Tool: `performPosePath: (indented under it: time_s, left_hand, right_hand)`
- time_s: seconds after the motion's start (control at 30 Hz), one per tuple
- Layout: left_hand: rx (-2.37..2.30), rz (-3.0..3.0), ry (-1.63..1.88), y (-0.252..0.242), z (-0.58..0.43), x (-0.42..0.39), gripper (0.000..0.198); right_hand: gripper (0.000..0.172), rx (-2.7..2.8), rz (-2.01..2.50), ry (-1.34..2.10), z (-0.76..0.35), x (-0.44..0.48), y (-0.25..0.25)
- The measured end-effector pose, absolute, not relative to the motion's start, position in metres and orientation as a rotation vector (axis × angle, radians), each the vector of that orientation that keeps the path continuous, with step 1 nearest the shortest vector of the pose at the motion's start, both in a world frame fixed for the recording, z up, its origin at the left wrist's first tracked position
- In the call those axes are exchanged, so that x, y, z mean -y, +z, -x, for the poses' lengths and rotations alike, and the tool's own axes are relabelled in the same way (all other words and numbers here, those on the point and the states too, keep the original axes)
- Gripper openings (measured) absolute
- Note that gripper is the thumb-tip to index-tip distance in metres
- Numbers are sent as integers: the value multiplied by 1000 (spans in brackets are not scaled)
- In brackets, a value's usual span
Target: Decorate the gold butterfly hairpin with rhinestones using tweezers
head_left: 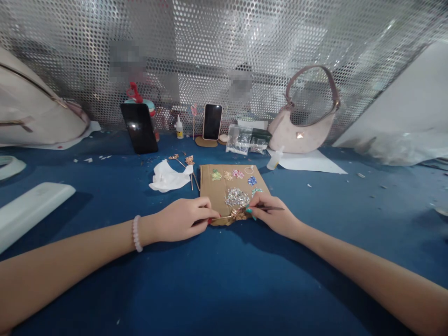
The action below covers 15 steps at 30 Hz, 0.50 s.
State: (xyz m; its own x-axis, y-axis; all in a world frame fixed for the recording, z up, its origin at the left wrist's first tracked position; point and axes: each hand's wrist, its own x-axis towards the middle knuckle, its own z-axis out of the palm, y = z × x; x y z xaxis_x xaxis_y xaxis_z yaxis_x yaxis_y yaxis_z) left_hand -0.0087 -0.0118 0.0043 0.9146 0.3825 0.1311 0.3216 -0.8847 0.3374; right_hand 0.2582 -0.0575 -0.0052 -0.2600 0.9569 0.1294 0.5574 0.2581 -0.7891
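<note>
My left hand [191,218] pinches the thin shaft of a gold hair stick [238,214], whose ornate head lies at the front edge of a cardboard piece [214,198]. In my right hand [271,212] is a slim dark pen-like tool [276,208], held in a pinch with its tip close to that ornament. Fingers partly hide the tip. Behind the ornament spreads a heap of silver rhinestones [237,197]. Smaller piles in green [216,175], amber [228,176], pink [238,174], blue [252,180] and teal [257,191] lie around it, near a white ring [248,170].
Left of the cardboard are crumpled white paper [170,177] and more gold sticks [189,160]. A glue bottle [275,158] lies tilted at right. Farther back stand a dark tablet or phone [139,128], another phone [212,122], clear bags [239,139] and a handbag [304,133].
</note>
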Motion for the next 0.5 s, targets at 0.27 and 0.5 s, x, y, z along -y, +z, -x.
performPosePath:
  time_s: [0.27,0.5]
  left_hand:
    - [-521,-2771,283,3,9,11,32]
    - [-530,-2759,270,3,8,12,32]
  right_hand:
    - [12,1893,1351,847,-258,57,-6]
    - [12,1917,1345,847,-257,56,-5]
